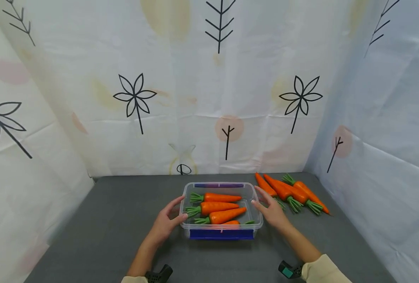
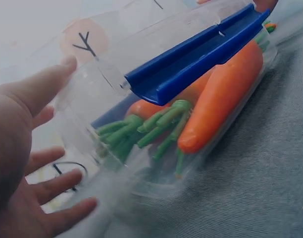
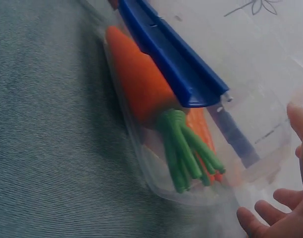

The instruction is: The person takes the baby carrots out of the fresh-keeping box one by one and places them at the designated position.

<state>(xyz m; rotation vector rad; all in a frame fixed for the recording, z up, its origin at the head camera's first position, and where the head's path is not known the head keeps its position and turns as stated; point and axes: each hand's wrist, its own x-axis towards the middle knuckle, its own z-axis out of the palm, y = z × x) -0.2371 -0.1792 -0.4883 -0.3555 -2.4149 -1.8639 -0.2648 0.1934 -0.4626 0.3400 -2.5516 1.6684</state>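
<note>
A clear plastic box (image 1: 257,227) with blue latches (image 1: 221,234) stands on the table in the head view, and several orange carrots (image 1: 223,206) with green tops lie inside it. I cannot tell whether a lid covers it. Beside the box's left side is my left hand (image 1: 164,225), its thumb near the rim; the left wrist view shows its fingers (image 2: 67,213) spread and fairly straight. My right hand (image 1: 273,212) is at the right side, fingers (image 3: 265,213) loosely extended in the right wrist view. Neither hand curls around the box; exact contact is unclear.
More carrots (image 1: 283,190) lie in a loose pile on the table, right of the box and behind my right hand. The grey table (image 1: 107,228) is bordered at the back and sides by white patterned cloth (image 1: 195,129).
</note>
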